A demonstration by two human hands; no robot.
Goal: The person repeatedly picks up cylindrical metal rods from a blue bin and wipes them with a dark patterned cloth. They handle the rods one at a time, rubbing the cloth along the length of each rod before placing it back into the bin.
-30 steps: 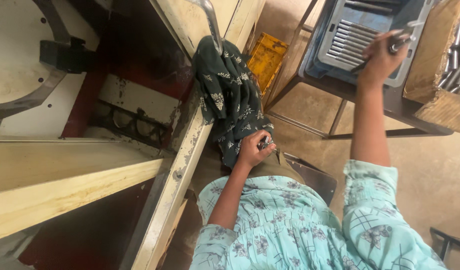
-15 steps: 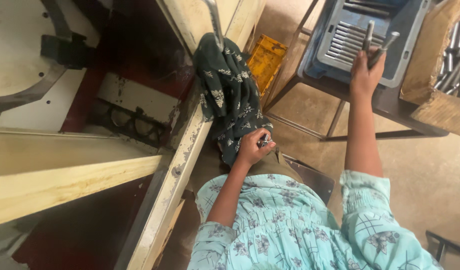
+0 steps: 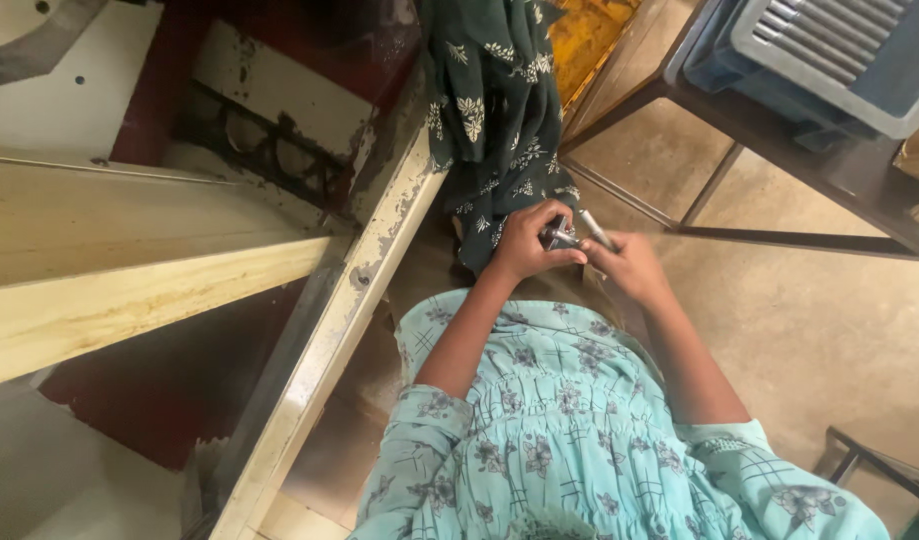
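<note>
Holding Two Small Metal Parts Together at the Lap

A short dark metal piece (image 3: 557,235) is clamped in the left hand (image 3: 527,245), while a slim metal rod (image 3: 598,230) is gripped by the right hand (image 3: 630,265), the two hands touching. Just beyond them a dark floral cloth (image 3: 495,110) is draped over a worn wooden frame (image 3: 365,275). Far right, a blue-grey tray (image 3: 830,50) is seen on a dark stand (image 3: 780,120).

The small fitting (image 3: 558,236) and thin rod (image 3: 598,230) were shiny metal. The dark green cloth (image 3: 500,110) was soft, matt, flower-printed fabric. The beam (image 3: 130,290) was pale, smooth wood; the crate (image 3: 840,60) was matt grey-blue plastic; the floor (image 3: 810,330) was dull and rough.
</note>
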